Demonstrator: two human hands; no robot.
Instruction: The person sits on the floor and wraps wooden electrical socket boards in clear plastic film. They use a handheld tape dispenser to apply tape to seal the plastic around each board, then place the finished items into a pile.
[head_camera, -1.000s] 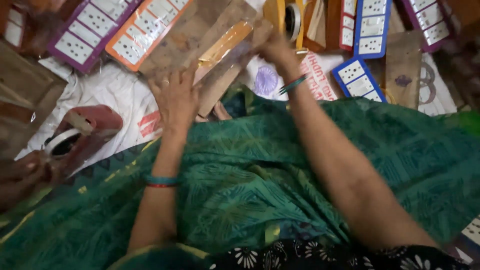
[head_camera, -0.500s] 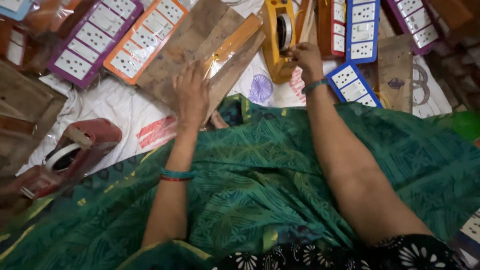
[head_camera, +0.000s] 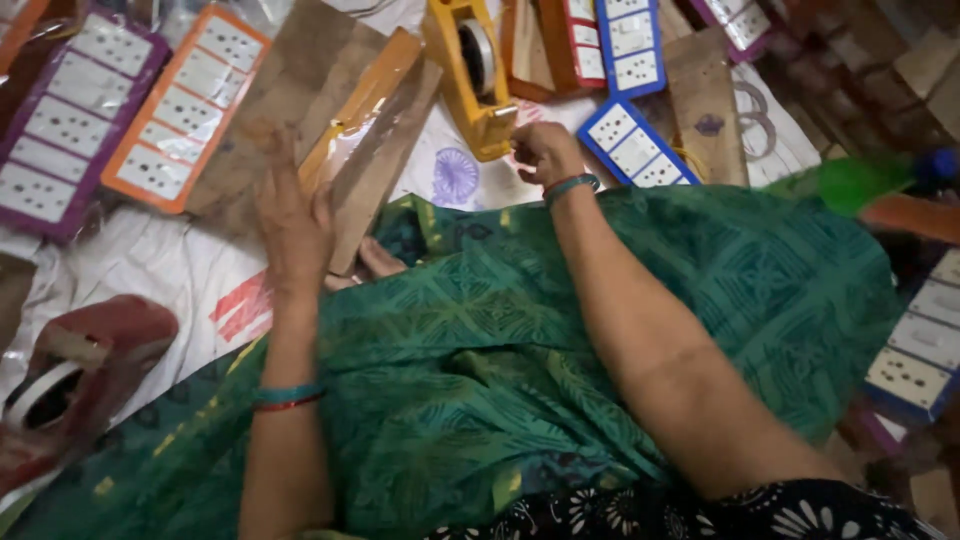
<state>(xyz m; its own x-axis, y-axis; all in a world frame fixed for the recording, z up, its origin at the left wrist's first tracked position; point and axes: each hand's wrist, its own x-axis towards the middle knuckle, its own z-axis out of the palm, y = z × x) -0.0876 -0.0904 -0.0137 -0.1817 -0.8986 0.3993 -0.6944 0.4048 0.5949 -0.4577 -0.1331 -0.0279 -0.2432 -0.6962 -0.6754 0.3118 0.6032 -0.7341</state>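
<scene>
My left hand (head_camera: 290, 215) lies flat, fingers spread, on a brown cardboard piece (head_camera: 300, 90) beside a clear packet with an orange card (head_camera: 365, 105) inside. My right hand (head_camera: 540, 150) is at the front of a yellow tape dispenser (head_camera: 470, 70), its fingers curled at the cutter end; whether they pinch tape is hard to tell. A blue card of small dotted stickers (head_camera: 635, 150) lies just right of that hand. Green patterned cloth (head_camera: 520, 340) covers my lap below both arms.
An orange-edged sticker card (head_camera: 185, 110) and a purple-edged one (head_camera: 60, 130) lie at the far left on a white sheet (head_camera: 160, 270). A red tape dispenser (head_camera: 70, 370) sits at the lower left. More sticker cards (head_camera: 625, 40) and cardboard (head_camera: 705, 90) lie behind; other cards (head_camera: 915, 350) at right.
My right hand moved from the cardboard's far corner to the yellow tape dispenser's cutter. My left hand stayed flat on the cardboard. The view shifted, so the dispenser shows more fully.
</scene>
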